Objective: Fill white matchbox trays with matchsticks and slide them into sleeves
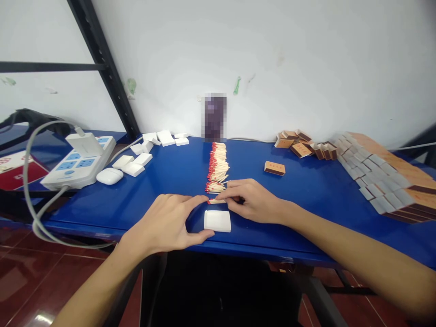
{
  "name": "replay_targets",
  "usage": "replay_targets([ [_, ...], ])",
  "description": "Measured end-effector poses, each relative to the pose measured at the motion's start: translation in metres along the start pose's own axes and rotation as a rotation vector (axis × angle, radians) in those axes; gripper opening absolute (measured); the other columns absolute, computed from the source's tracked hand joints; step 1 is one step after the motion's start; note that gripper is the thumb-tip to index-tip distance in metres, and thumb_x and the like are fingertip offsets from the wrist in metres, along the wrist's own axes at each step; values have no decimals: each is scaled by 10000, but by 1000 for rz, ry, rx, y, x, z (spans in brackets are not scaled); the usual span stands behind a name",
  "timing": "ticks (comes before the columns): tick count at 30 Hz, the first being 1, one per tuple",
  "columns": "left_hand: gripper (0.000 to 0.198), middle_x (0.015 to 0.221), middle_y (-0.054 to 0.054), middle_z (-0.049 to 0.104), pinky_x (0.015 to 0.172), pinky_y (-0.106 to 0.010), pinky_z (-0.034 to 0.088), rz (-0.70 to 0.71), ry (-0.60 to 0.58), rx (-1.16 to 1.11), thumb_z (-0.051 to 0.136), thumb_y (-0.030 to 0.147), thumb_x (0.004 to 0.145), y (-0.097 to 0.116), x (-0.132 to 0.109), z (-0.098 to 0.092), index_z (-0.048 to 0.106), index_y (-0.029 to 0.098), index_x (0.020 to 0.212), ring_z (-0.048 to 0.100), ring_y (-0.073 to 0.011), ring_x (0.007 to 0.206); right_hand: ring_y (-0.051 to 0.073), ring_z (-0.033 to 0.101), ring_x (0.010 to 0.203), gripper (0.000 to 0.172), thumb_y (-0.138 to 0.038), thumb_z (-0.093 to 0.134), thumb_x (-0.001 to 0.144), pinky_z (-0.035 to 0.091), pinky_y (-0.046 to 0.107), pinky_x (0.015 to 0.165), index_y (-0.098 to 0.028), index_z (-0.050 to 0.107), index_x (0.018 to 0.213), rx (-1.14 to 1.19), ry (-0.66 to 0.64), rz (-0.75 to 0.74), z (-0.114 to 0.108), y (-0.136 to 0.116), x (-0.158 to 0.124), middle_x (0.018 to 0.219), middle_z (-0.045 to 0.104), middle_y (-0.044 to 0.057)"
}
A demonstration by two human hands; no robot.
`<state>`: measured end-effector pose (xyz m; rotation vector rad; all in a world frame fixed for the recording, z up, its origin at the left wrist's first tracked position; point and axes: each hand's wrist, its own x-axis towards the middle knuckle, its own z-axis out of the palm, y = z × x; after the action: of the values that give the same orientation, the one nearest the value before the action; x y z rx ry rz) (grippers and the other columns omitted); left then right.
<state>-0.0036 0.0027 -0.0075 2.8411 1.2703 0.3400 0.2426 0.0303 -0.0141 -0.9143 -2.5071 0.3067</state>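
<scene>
A long pile of red-tipped matches runs down the middle of the blue table. A few matches lie at its near end, between my hands. My right hand pinches the pale ends of these matches from the right. On the other side, my left hand has thumb and forefinger spread, the forefinger tip beside the red heads and the thumb by the lower left corner of a white tray. That small tray lies flat just below the matches.
White trays, a white mouse and a power strip sit on the left. One matchbox sleeve lies right of the pile, more sleeves behind it, and stacked matchboxes stand far right. A blurred upright object is at the wall.
</scene>
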Motion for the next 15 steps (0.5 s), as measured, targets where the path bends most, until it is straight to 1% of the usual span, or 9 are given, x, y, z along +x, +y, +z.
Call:
replay_targets([
  [5, 598, 1114, -88, 732, 803, -406, 530, -1, -22, -44, 596, 623, 823, -2, 1, 1, 624, 234, 1275, 701, -310, 963, 92, 497, 591, 381, -50, 489, 828, 351, 219, 593, -192, 753, 1063, 4, -12, 15, -1, -2, 0, 732, 631, 5],
  [9, 617, 1087, -83, 737, 791, -412, 528, -8, -27, -59, 603, 626, 820, -1, 2, 0, 605, 239, 1301, 702, -312, 945, 94, 514, 601, 409, -48, 487, 827, 349, 218, 594, -224, 738, 1097, 13, -38, 3, -1, -1, 0, 744, 647, -4],
  [13, 656, 968, -79, 747, 751, -418, 531, -29, -47, -56, 601, 626, 822, 0, 3, -2, 577, 221, 1338, 708, -317, 885, 95, 530, 607, 379, -64, 483, 841, 362, 217, 603, -217, 734, 1081, 49, -32, -23, -1, 0, 0, 750, 657, -5],
  [15, 668, 1034, -86, 743, 786, -438, 531, -31, -53, -64, 596, 629, 824, 0, 3, -2, 563, 224, 1355, 702, -326, 935, 95, 513, 585, 346, -74, 482, 848, 364, 218, 601, -191, 736, 1051, 58, 4, 1, -1, 1, 0, 707, 646, -9],
])
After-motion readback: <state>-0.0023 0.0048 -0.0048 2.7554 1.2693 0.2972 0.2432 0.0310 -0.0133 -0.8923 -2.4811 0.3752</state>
